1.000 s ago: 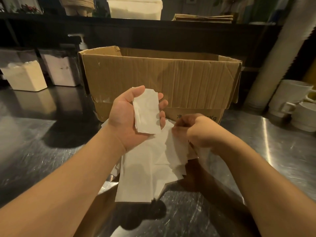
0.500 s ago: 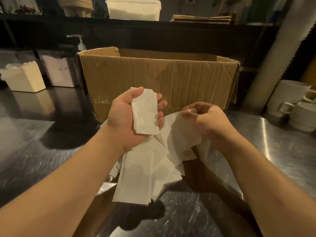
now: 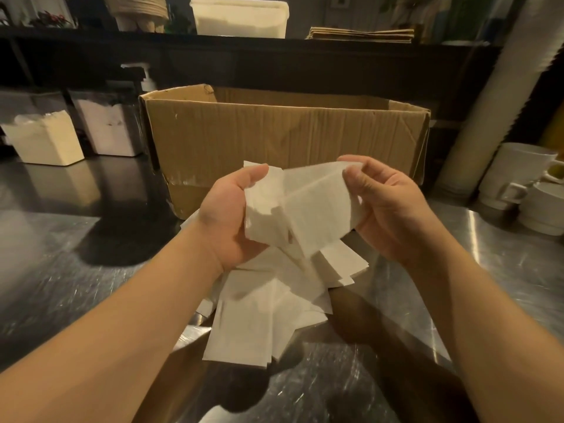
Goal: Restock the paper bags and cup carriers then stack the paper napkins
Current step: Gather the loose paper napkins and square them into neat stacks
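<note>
I see thin white paper napkins (image 3: pixel 308 209), creased and overlapping, raised above a loose pile of napkins (image 3: pixel 268 303) on the steel counter (image 3: pixel 61 270). My left hand (image 3: pixel 229 221) clasps their left edge; my right hand (image 3: pixel 387 209) pinches the top right corner. Behind stands an open cardboard box (image 3: pixel 283 138).

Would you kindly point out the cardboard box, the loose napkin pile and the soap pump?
cardboard box (image 3: pixel 283 141), head view, front wall.
loose napkin pile (image 3: pixel 253 319), head view, top sheet.
soap pump (image 3: pixel 148 82), head view, bottle neck.
</note>
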{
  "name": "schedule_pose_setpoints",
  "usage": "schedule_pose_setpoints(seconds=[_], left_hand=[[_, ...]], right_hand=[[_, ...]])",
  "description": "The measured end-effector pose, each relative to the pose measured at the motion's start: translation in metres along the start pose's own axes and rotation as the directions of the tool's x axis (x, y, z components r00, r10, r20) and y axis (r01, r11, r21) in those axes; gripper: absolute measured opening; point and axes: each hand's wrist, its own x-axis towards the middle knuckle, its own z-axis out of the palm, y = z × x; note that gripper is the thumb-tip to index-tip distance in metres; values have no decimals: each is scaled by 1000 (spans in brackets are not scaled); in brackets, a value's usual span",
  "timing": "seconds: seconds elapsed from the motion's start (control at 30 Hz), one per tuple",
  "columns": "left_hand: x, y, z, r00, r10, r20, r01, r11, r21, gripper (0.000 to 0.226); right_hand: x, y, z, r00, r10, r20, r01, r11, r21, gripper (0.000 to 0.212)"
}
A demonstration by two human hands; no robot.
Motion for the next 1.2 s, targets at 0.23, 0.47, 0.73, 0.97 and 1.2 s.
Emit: schedule_pose_setpoints(seconds=[0.23, 0.47, 0.73, 0.97, 1.2], left_hand=[[-4, -9, 10, 964, -190, 188, 168, 978, 123, 63], [-5, -14, 6, 938, -240, 252, 203, 966, 162, 34], [-8, -11, 11, 984, -115, 138, 83, 972, 221, 36], [-7, -13, 11, 997, -66, -31, 73, 928, 366, 35], [-9, -13, 15, 995, -82, 56, 57, 934, 352, 33]], right_hand=[[-6, 10, 15, 988, -108, 108, 146, 869, -472, 13], [-3, 18, 15, 947, -319, 33, 255, 685, -683, 30], [3, 20, 8, 985, -152, 75, 146, 534, -833, 27], [5, 20, 10, 997, -37, -62, -30, 569, -822, 26], [3, 17, 14, 989, 18, -149, -105, 792, -602, 13]])
